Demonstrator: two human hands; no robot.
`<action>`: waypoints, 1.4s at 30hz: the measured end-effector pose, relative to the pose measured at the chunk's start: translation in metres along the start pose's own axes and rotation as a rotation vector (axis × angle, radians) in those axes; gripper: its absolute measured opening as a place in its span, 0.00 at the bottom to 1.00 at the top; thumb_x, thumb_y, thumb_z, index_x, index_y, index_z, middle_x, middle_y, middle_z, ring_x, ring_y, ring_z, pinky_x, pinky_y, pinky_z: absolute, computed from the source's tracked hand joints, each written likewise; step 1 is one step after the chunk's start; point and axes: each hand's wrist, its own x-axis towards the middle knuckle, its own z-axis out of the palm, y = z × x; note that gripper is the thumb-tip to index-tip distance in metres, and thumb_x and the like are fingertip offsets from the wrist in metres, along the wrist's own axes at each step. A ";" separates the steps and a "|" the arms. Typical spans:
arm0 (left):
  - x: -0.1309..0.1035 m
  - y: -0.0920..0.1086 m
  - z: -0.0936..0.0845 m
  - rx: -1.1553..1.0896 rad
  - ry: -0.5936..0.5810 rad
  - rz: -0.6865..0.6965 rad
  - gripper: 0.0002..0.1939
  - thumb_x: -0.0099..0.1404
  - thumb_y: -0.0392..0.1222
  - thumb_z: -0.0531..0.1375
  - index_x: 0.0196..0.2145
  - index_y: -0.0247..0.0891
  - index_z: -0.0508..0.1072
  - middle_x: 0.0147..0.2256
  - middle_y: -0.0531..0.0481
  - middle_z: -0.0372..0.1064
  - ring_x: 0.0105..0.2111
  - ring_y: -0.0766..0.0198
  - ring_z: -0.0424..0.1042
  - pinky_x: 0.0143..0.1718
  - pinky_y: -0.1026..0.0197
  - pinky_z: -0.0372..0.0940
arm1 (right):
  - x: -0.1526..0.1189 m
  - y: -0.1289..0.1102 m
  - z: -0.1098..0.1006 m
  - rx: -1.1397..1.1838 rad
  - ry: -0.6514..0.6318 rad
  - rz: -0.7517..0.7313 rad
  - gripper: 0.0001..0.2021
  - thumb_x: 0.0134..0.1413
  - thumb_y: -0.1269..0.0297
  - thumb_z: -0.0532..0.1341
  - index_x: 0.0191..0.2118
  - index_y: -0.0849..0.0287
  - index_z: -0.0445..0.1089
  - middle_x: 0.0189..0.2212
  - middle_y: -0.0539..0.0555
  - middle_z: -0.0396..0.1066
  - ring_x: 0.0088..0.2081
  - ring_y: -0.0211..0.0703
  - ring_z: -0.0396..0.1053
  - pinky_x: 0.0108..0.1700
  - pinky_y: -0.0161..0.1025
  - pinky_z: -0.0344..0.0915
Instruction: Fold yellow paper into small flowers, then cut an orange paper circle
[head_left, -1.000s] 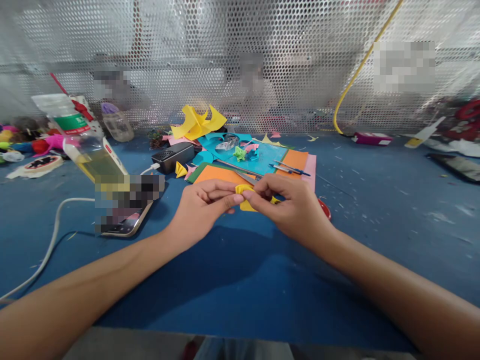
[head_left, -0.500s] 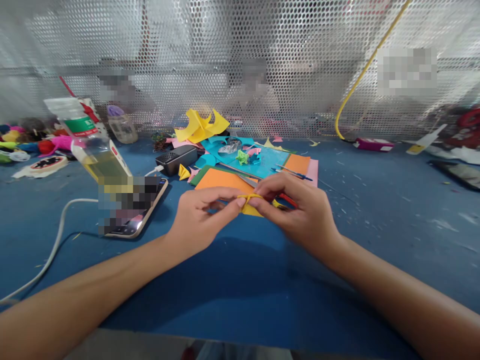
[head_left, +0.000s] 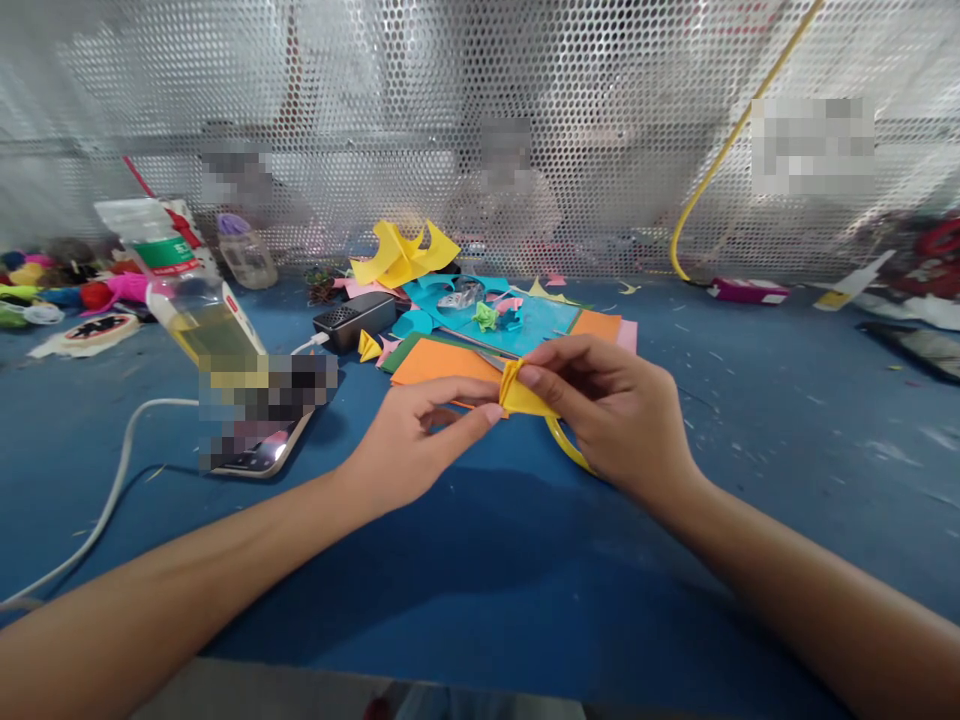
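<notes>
Head view: the left hand (head_left: 420, 440) is half closed, its fingertips pinching the lower left edge of the folded yellow paper (head_left: 529, 398); the right hand (head_left: 619, 415) pinches its top with curled fingers; the paper is above the blue table (head_left: 480, 560); it looks light, soft, easy to crease, so best held at folded edges; farther, the bottle label (head_left: 163, 255) has writing I cannot read.

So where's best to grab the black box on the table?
Probably from above, at mid-length, across the long sides: the black box is elongated and lies flat. Keep off its left end, where the white cable plugs in, and clear of the small yellow folded piece in front.
</notes>
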 end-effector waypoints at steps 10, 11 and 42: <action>0.005 0.001 0.001 0.008 -0.072 -0.062 0.08 0.58 0.43 0.59 0.32 0.37 0.76 0.36 0.48 0.72 0.30 0.67 0.69 0.29 0.67 0.66 | 0.001 0.007 0.004 0.114 -0.059 0.118 0.05 0.50 0.63 0.61 0.31 0.57 0.66 0.24 0.48 0.68 0.26 0.34 0.66 0.27 0.32 0.62; 0.005 0.001 0.002 0.014 -0.056 -0.088 0.08 0.58 0.43 0.60 0.31 0.36 0.76 0.34 0.48 0.73 0.28 0.68 0.69 0.28 0.67 0.65 | 0.001 0.009 0.004 0.101 -0.064 0.112 0.05 0.50 0.63 0.61 0.31 0.58 0.65 0.24 0.48 0.68 0.26 0.34 0.66 0.26 0.32 0.62; 0.003 0.000 0.000 0.174 -0.149 -0.080 0.10 0.60 0.44 0.57 0.28 0.34 0.72 0.28 0.52 0.68 0.25 0.71 0.63 0.23 0.70 0.59 | 0.006 0.009 -0.001 0.019 -0.253 0.117 0.06 0.45 0.64 0.65 0.31 0.59 0.72 0.27 0.50 0.74 0.28 0.37 0.69 0.31 0.34 0.66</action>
